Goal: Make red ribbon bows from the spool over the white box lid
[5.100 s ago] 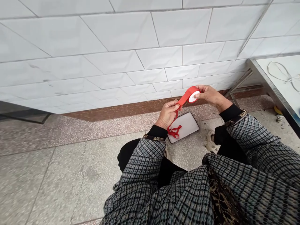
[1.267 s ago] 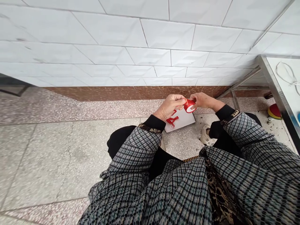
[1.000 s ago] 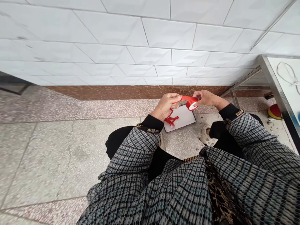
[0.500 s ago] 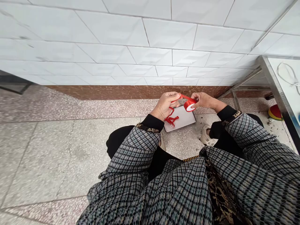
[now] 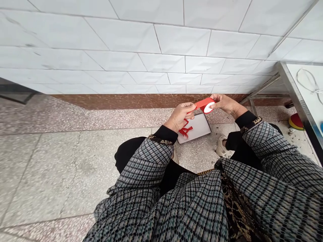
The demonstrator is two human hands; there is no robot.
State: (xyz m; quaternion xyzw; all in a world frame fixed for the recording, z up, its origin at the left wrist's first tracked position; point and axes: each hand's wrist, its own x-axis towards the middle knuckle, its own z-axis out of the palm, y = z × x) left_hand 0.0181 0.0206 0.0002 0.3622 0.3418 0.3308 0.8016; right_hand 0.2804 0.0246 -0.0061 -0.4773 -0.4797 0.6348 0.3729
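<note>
Pinched in my left hand (image 5: 182, 116) is a stretch of red ribbon (image 5: 202, 103), which runs taut to its spool. My right hand (image 5: 225, 103) grips the ribbon spool (image 5: 209, 107), a red roll with a white core, thumb against the white side. Below my hands a shallow white box or lid (image 5: 198, 129) with a dark rim rests on the floor. Loose red ribbon (image 5: 186, 132) hangs in loops under my left hand, over the box's left part; whether it touches the box I cannot tell.
A metal-framed table (image 5: 297, 90) stands at the right, a white cord (image 5: 309, 80) on its top. A red and yellow round object (image 5: 296, 121) lies on the floor beneath it. White wall tiles (image 5: 161, 64) rise ahead. My shoe (image 5: 223, 146) is right of the box.
My right hand has moved slightly up and right with the spool, and the ribbon between my hands now shows flat and wider. My left hand has hardly moved.
</note>
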